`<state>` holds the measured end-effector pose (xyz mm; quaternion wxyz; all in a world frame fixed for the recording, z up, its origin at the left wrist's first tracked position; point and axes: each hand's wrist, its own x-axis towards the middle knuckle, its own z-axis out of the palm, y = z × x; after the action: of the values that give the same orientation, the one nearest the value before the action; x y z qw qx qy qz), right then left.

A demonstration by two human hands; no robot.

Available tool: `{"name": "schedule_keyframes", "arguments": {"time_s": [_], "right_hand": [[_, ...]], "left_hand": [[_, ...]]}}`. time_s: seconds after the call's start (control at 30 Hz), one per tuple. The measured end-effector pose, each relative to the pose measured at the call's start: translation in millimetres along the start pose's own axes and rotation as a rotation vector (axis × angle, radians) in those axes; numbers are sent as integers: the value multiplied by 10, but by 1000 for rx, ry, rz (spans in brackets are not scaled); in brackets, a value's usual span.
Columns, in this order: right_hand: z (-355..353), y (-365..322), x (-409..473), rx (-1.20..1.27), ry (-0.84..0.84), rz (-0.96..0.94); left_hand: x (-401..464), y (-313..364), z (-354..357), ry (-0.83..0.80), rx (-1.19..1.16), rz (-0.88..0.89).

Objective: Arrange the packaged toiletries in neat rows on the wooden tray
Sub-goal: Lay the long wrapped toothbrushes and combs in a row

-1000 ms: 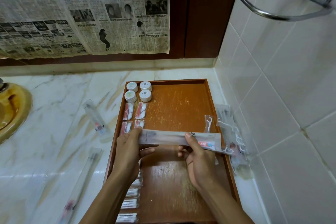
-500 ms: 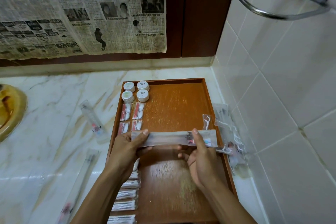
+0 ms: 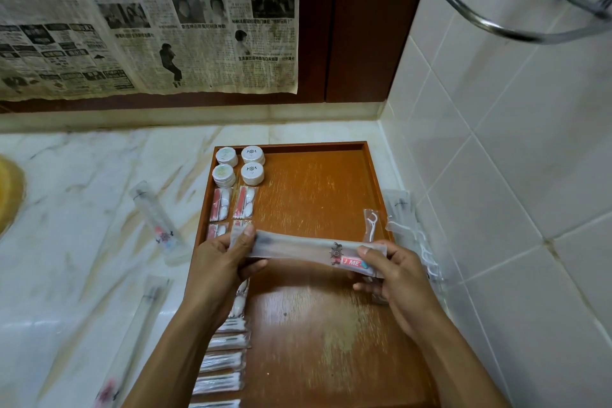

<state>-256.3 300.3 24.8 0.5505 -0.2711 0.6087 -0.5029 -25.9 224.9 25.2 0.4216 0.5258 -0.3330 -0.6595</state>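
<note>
Holding long toothbrush packet (image 3: 308, 250) crosswise above wooden tray (image 3: 314, 195) — left hand (image 3: 218, 262) and right hand (image 3: 394, 278) pinching opposite ends — likely risking slippery film twisting, landing askew, nudging cotton-bud packets (image 3: 222, 358).

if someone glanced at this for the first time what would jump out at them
Both hands, left hand and right hand, hold a long toothbrush packet crosswise above the wooden tray. Four round white jars sit in the tray's far left corner, and old newspaper covers the back wall.
</note>
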Motion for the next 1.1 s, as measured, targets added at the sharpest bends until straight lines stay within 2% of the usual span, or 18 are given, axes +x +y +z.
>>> {"name": "schedule_keyframes", "arguments": {"time_s": [0.27,0.43,0.67,0.87,1.1], "right_hand": [[-115,-46,43,-295,-76,-36],[-84,-20,84,-304,-147,-60],[-40,54,59,-442,-364,-23],[-10,38,56,-520,-478,-90],[90,44,15,-483,-546,-33]], "left_hand": [[101,-3,-2,1,-35,-33],[139,27,-43,57,-39,-24],[242,100,34,155,41,44],[357,182,74,82,113,53],[432,286,215,67,161,69]]}}
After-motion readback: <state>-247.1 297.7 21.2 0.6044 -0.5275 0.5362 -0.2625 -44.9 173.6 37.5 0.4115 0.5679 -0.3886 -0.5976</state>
